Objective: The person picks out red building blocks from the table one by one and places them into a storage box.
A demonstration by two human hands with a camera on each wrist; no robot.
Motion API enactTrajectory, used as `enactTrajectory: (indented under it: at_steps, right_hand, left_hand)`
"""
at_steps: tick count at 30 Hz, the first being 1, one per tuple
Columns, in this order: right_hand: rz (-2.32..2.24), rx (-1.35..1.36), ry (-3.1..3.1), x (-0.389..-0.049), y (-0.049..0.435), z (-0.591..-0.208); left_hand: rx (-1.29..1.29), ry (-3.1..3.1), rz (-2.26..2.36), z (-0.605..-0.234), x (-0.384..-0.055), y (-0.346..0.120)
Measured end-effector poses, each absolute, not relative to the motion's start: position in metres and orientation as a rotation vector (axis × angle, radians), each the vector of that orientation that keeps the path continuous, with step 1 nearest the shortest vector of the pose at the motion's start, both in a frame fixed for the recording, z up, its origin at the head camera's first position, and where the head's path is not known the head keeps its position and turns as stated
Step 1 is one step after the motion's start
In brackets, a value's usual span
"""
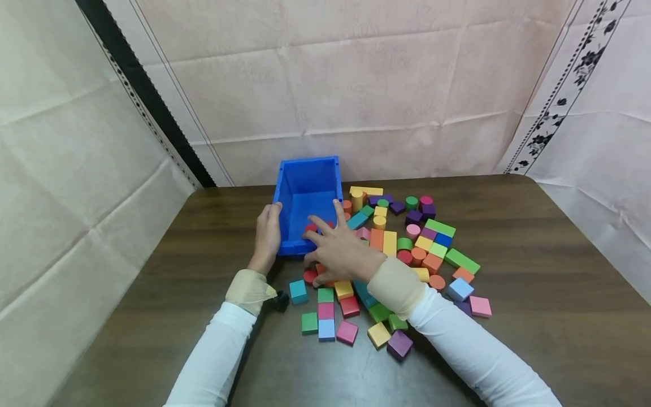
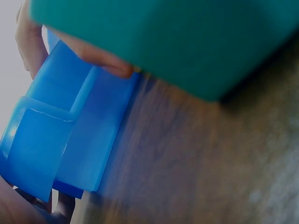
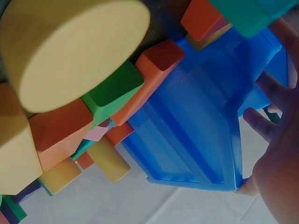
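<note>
A blue plastic bin (image 1: 310, 175) stands toward the back of the table, with a few red round blocks (image 1: 311, 228) in its near end. At its left wall, my left hand (image 1: 267, 236) holds the bin with the fingers along the side. My right hand (image 1: 342, 251) reaches over the bin's near right corner, fingers spread, and the red blocks show beside its fingertips. In the right wrist view, no block shows in its grasp. Just under its thumb lies a red cylinder (image 1: 309, 276) on the table.
Many coloured wooden blocks spread over the brown table (image 1: 534, 254) right of and in front of the bin. Nearest the front are a purple cube (image 1: 399, 345) and a pink cube (image 1: 347, 333). A turquoise cube (image 1: 298, 291) sits by the left wrist. Pale cloth (image 1: 356, 102) hangs behind.
</note>
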State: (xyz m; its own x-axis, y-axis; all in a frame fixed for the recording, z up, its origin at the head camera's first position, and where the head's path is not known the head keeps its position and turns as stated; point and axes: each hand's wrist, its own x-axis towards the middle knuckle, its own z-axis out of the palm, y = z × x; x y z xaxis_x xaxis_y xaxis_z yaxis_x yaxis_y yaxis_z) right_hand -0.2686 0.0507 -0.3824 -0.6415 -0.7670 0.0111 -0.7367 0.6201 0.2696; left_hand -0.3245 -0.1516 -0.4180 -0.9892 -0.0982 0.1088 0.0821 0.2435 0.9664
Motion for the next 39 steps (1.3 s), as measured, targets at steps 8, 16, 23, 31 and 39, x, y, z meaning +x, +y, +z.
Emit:
enactTrajectory:
  at_steps: [8,16,23,31,39]
  right_hand:
    - [-0.382,1.266,-2.711,-0.2688,0.0498,-0.3815]
    - [-0.373,1.272,-2.72,-0.2692,0.0492,-0.3808]
    - [-0.358,1.273,-2.706,-0.2677,0.0483,-0.3821]
    - [-0.346,1.268,-2.708,-0.266,0.047,-0.3836]
    - [-0.327,1.261,-2.7,-0.2658,0.048,-0.3834]
  left_hand:
    - [0.024,-2.372,-1.823,-0.4164,-0.3235,-0.1505]
    - [0.025,-2.381,-1.816,-0.4155,-0.3248,-0.1498]
    - [0.032,-2.376,-1.828,-0.4158,-0.3247,-0.1507]
    - [0.039,-2.392,-1.832,-0.4164,-0.3225,-0.1522]
    - [0.012,-2.366,-1.834,-0.4173,-0.3221,-0.1525]
